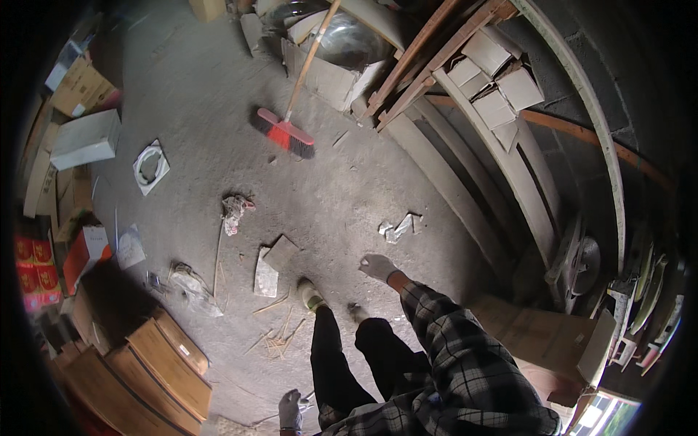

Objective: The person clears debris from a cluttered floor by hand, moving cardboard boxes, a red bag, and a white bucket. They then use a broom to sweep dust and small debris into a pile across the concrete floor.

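My right hand [378, 267], in a light grey glove, hangs over the concrete floor with its fingers curled; nothing shows in it. Above it on the floor lie crumpled silvery scraps [402, 228]. My left hand [292, 410], also gloved, is low in the view beside my leg, its fingers bent; a thin strip passes near it, and whether the hand holds it cannot be seen. Thin wooden sticks [278, 343] lie scattered above the left hand. Flat pieces of cardboard [267, 275] are left of my shoe. Farther off, a push broom [286, 131] with red and dark bristles rests on the floor.
Cardboard boxes [84, 139] line the left side, with brown panels [169, 376] at lower left. A plastic-wrapped bundle [191, 289] and a square white frame [151, 167] lie on the floor. Long boards [493, 169] lean at right, above a large carton [534, 332].
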Tool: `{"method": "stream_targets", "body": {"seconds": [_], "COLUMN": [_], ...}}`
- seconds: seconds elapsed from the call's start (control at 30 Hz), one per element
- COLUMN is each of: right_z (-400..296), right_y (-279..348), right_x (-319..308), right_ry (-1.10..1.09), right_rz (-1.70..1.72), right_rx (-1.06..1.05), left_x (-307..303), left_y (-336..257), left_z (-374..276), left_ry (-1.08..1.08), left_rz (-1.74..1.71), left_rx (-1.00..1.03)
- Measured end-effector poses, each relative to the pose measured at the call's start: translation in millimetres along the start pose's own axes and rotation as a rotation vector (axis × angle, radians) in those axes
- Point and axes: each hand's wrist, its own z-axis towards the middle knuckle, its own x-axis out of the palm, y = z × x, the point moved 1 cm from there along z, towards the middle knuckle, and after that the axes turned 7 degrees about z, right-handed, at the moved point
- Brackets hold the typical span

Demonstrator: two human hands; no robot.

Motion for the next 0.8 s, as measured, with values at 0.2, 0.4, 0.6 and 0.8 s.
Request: {"method": "stream_targets", "body": {"seconds": [0.2,0.4,0.6,0.8], "right_z": [69.6,229.1,392.3,449.7], "right_y": [111.5,138.7,242.5,322.5], "right_x": [-85.6,-204.9,-357.7,-478.2], "right_ry": [-0.186,-0.290,-0.662,-0.587], "right_rz": [0.243,0.470,0.493,1.103], "right_rx": [-0.057,-0.057,-0.398,-0.265], "left_x": [-13.2,-15.6,54.1,126.9], "left_y": [-123.9,-135.7,-180.4,-246.1], "left_z": [-0.8,41.3,14.7,24.9], "left_ry": [-0.007,-0.046,-0.132,-0.148], "left_rz": [0.063,0.261,-0.041,-0.248], "left_rx": [0.077,0.177,0.047,0.125]}}
